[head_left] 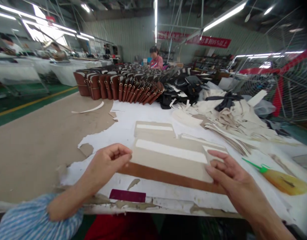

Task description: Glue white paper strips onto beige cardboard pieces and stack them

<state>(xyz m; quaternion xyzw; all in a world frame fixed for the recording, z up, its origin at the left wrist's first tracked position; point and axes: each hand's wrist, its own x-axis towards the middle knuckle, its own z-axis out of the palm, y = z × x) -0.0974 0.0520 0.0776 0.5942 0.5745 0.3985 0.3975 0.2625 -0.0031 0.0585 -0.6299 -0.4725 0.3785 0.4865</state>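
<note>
A flat beige panel (168, 163) with a white strip across it and a brown leather edge (168, 178) along its near side lies on the table in front of me. My left hand (107, 163) pinches the panel's left end with curled fingers. My right hand (228, 170) rests on the right end, fingers stretched flat over the panel. A second beige panel (154, 128) with a white strip lies just behind the first.
A row of brown leather bags (113, 86) stands at the back, black bags (183, 88) beside it. A pile of pale cut pieces (233, 120) is at right. A yellow glue bottle with green nozzle (280, 180) lies near my right hand. A person (155, 60) sits far behind. A maroon strip (127, 195) lies at the table edge.
</note>
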